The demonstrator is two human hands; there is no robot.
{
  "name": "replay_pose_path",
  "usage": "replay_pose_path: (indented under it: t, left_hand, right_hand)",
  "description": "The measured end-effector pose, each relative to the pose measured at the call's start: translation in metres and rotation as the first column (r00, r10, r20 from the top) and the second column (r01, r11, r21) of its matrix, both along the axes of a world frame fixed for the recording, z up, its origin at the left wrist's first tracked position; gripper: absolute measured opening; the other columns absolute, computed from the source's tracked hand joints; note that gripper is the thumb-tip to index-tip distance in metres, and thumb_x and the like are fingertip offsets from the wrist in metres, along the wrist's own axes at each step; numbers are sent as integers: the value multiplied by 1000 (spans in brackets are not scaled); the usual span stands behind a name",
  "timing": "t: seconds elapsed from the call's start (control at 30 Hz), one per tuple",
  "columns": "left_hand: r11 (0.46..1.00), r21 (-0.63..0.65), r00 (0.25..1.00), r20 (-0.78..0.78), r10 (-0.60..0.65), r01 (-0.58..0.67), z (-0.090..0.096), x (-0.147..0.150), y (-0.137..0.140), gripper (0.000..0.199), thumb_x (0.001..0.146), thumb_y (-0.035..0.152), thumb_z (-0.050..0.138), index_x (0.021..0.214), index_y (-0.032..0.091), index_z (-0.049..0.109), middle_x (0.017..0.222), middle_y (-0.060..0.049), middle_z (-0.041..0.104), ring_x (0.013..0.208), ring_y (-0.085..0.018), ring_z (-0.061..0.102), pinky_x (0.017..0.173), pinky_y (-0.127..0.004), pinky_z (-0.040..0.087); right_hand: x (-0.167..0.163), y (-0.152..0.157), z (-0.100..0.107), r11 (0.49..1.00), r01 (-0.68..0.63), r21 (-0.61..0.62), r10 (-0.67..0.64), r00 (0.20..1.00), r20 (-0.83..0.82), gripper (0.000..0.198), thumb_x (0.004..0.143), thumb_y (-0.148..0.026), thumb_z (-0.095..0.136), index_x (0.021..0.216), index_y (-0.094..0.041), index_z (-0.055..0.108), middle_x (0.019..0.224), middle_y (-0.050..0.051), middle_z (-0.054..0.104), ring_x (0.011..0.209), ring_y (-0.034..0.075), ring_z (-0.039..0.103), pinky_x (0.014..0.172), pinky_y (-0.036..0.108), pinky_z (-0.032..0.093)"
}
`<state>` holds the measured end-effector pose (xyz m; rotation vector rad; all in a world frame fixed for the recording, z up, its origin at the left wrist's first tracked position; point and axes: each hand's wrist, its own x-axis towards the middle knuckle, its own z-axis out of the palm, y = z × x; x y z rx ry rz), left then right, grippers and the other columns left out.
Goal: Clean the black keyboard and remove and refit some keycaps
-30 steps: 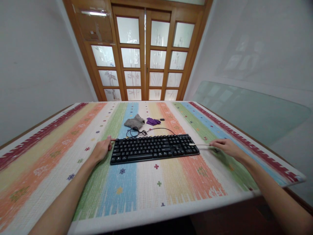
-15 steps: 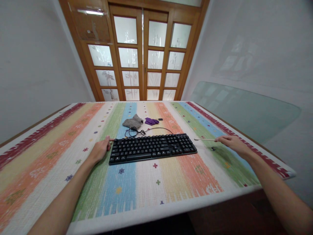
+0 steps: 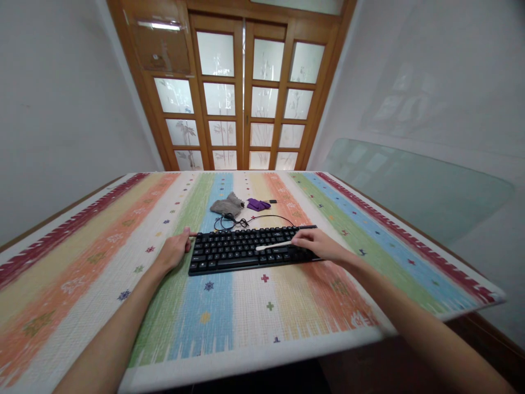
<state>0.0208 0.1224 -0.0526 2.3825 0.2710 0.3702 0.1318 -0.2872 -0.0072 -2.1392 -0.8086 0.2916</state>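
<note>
Forearms are extending from the near edge of the table (image 3: 82,262) toward the black keyboard (image 3: 233,250). The left hand (image 3: 174,250) is resting palm down at the keyboard's left end, fingers loosely curled against its edge, thumb touching the top corner. The keyboard is lying flat near the middle of the striped table covering. The right hand (image 3: 318,244) is hovering over the keyboard's right section, fingers pinching a thin pale stick (image 3: 273,245) whose tip is pointing left across the keys. Behind the keyboard, its coiled cable (image 3: 229,221), a grey cloth (image 3: 225,206) and a purple item (image 3: 257,204) are lying well apart from both hands.
</note>
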Motion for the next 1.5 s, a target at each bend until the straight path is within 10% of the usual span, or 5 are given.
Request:
replay_pose_path:
  t: [0.3, 0.67, 1.5]
  left_hand:
    - [1000, -22, 1000, -3, 8, -8, -1, 0, 0, 77, 84, 80, 7, 43, 26, 43, 63, -9, 67, 101, -28, 65, 83, -32, 45]
    - [999, -45, 1000, -5, 8, -9, -2, 1, -1, 76, 85, 79, 7, 43, 25, 42, 64, -10, 67, 104, -30, 64, 84, -33, 44]
    - [1000, -6, 1000, -11, -3, 3, 1, -1, -1, 77, 83, 81, 6, 44, 26, 42, 63, -9, 67, 104, -29, 64, 83, -32, 45]
  right_hand:
    - [-38, 110, -15, 986, -163, 20, 158, 976, 152, 17, 89, -27, 58, 85, -16, 69, 71, 1, 66, 65, 13, 56, 62, 23, 37]
    - [-65, 166, -16, 980, -178, -85, 196, 933, 302, 18, 93, -28, 57, 90, -16, 70, 79, 4, 70, 71, 16, 61, 65, 25, 36]
    - [-45, 97, -10, 990, -30, -137, 63, 969, 240, 23, 87, -28, 56, 84, -18, 77, 74, 3, 73, 66, 16, 63, 62, 24, 37]
